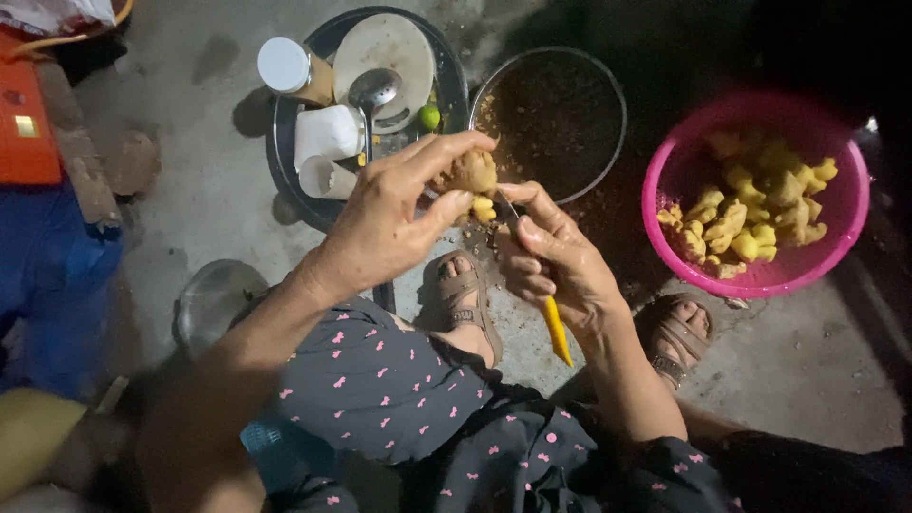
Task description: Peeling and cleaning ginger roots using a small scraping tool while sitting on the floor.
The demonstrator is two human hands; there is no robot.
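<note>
Centrally, a knobbly piece of ginger (472, 174) sits pinched in the left hand (385, 223), while the right hand (551, 258) grips a yellow-handled knife (549, 313) against it. At two o'clock, a pink basin (665, 190) holds peeled ginger; at twelve, a metal bowl (532, 66).

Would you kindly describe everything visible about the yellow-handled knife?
The knife has a slim yellow handle, plastic by the look, that sticks out below the right hand toward the person's lap. Its short dark blade points up and left, tip against the ginger piece pinched in the left hand. Most of the blade is hidden by fingers.
</note>
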